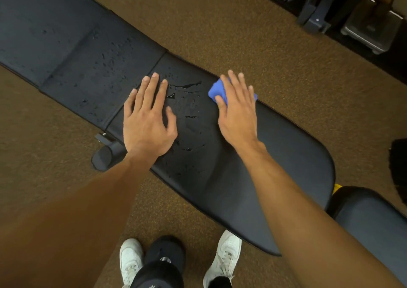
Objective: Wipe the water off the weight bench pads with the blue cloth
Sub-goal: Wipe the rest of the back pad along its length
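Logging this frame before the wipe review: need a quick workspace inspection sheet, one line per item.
Surface: black seat pad wet with droplets and streaks in the middle; back pad speckled with droplets.
Job's things: blue cloth on the seat pad's far edge.
Clutter: nothing seen on the pads.
Hands: left hand flat on the seat pad, empty; right hand pressed flat on the blue cloth.
Cables: nothing seen.
Surroundings: brown speckled floor; gym equipment upper right; white shoes below.

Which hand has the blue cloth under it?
The right hand does. It presses the folded blue cloth flat on the black padded bench seat. The left hand lies bare on the wet pad.
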Motion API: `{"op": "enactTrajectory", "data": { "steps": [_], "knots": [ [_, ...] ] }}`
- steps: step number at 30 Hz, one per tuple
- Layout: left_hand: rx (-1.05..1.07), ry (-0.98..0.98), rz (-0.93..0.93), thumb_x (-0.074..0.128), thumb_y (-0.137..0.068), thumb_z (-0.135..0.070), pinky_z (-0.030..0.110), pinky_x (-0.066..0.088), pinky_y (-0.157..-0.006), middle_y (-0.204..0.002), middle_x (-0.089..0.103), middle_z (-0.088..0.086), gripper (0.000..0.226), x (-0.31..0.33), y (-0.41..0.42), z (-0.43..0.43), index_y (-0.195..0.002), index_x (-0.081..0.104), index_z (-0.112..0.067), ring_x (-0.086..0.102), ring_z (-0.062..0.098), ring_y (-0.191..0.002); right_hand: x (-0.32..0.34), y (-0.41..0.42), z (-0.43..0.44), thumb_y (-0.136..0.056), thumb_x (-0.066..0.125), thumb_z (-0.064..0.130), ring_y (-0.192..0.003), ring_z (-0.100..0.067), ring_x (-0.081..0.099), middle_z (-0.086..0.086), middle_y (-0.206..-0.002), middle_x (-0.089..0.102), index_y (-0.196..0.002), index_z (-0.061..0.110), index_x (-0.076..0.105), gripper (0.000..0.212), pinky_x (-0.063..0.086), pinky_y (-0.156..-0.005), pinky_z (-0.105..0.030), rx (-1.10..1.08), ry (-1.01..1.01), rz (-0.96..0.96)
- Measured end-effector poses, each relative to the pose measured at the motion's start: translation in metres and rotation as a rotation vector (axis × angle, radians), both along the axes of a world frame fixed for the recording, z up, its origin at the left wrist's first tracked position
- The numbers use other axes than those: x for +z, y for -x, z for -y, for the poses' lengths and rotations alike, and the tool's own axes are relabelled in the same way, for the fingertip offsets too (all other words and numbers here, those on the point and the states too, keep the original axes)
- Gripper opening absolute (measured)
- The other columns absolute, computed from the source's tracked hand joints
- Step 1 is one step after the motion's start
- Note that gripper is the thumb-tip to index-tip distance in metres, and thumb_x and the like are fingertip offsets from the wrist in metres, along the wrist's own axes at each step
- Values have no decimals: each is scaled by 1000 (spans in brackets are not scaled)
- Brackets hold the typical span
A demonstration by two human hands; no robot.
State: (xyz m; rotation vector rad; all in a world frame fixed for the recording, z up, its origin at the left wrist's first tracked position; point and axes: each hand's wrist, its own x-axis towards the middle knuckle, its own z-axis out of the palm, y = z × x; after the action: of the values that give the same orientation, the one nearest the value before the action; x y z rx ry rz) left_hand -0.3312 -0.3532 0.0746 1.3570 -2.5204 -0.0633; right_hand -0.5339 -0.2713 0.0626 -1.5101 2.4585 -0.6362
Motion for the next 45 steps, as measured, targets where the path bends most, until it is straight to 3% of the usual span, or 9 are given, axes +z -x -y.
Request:
{"op": "enactTrajectory", "data": {
  "steps": [5,11,17,23,29,35,41,45],
  "knots": [
    [-1,-2,-3,45,-109,-31,47,18,-132,-177,27,4,60,1,0,1,-167,37,-15,20,20,-165,0,-5,-23,-113,40,32,-163,-17,11,2,-174,23,-164,17,33,54,11,-133,-46,303,-10,-59],
    [4,-6,5,44,-109,-32,46,17,-133,-177,26,3,61,0,0,1,-167,36,-16,18,20,-165,2,0,7,-113,38,33,-163,-23,11,-1,-173,25,-163,17,35,52,10,-132,-49,-14,-15,9],
    [-3,-7,-5,43,-108,-32,45,16,-133,-177,26,4,61,0,-1,1,-167,36,-16,19,20,-165,2,-13,-21,-112,41,32,-163,-19,14,1,-173,25,-163,17,36,53,14,-132,-48,332,-4,-77],
    [4,2,-15,44,-109,-31,45,17,-133,-177,28,4,60,1,-1,0,-166,38,-15,20,20,-165,3,-4,14,-112,41,29,-162,-25,14,-3,-172,29,-161,16,40,50,12,-132,-50,-3,3,24],
    [-2,4,-19,45,-108,-30,46,18,-132,-176,29,4,60,1,-1,1,-166,39,-15,21,20,-165,2,-14,-12,-112,41,33,-163,-18,10,2,-174,23,-164,18,34,54,12,-132,-46,336,-13,-58],
    [4,-4,-17,43,-109,-31,45,17,-133,-177,28,3,60,1,-2,0,-166,38,-16,20,20,-165,6,-11,21,-113,39,32,-163,-24,9,-2,-174,23,-162,17,36,52,9,-132,-50,44,-24,9],
    [0,-8,-24,43,-109,-30,44,16,-133,-176,28,4,59,1,-2,1,-166,39,-15,20,19,-165,4,-19,-11,-112,44,32,-163,-19,11,1,-174,23,-163,18,35,54,12,-132,-47,370,-23,-68],
    [6,-7,-42,44,-109,-29,45,18,-133,-176,29,3,58,1,-2,1,-165,40,-15,21,19,-165,5,0,2,-113,40,31,-163,-21,9,0,-174,22,-164,18,34,53,11,-132,-49,104,-27,-1]
  ]
}}
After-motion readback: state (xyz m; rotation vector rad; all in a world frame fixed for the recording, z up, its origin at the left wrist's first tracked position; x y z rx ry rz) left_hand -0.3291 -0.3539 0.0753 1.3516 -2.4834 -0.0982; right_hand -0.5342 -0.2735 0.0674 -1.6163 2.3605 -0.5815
